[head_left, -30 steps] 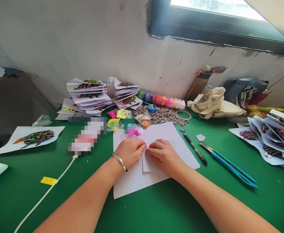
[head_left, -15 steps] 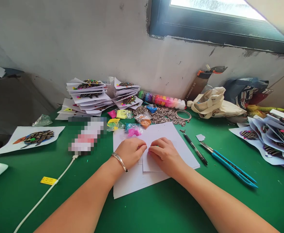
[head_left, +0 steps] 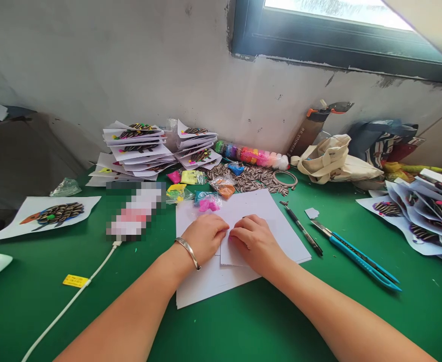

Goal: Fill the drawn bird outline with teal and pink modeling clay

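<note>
1. White paper sheet [head_left: 266, 211], top of a small stack lying near the middle of the green worktop [head_left: 243, 327]; both hands rest on its near-left part.
2. Left hand [head_left: 204, 237], bracelet at the wrist, lies curled on the paper, fingertips meeting those of the right hand [head_left: 254, 240] at one spot. Fingers of both hands are bent in close; whether they pinch a small piece between them cannot be told, as the knuckles hide it.
3. The sheet under the hands looks blank where it shows: no seeds, no colour laid on it. Judged from this, the piece in hand is at an early stage.
4. Finished pieces sit about: a seed picture [head_left: 57, 212] on its own at the left, a pile of finished cards [head_left: 141, 151] by the wall, and another spread of cards [head_left: 428, 216] at the right edge. A good deal of output already stands done.
5. Materials wait just beyond the sheet: loose sunflower seeds [head_left: 254, 178], small bags of coloured clay [head_left: 209, 202], a row of colour pots [head_left: 253, 156].
6. Pen [head_left: 303, 231] and blue utility knife [head_left: 360, 256] lie to the right, apart from the hands, untouched.
</note>
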`<state>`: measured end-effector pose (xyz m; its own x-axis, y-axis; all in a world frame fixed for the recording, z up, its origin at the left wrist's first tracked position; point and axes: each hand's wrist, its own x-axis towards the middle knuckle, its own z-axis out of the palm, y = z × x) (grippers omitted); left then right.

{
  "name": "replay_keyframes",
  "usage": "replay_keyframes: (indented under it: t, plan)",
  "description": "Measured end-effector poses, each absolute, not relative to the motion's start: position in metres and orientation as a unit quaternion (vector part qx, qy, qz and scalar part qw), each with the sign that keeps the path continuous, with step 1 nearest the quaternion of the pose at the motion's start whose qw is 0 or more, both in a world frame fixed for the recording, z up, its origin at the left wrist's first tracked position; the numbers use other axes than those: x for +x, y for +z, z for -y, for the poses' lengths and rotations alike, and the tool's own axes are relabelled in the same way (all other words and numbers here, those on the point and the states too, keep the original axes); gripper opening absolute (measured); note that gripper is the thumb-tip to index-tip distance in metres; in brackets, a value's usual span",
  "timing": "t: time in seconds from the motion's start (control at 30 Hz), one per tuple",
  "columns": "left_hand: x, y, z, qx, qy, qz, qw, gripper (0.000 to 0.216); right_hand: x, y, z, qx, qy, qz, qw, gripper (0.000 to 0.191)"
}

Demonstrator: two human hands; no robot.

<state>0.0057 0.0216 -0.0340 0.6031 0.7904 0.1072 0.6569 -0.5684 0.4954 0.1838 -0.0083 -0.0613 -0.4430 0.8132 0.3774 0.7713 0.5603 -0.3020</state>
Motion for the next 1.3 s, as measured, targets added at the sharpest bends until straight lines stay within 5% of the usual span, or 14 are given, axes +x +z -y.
replay_keyframes:
  t: [1.3]
  plan:
    - [0.004,-0.041,-0.023,0.883,0.138,-0.403,0.195,0.022,0.194,-0.045,0.027,-0.472,0.060,0.854,0.208,0.032]
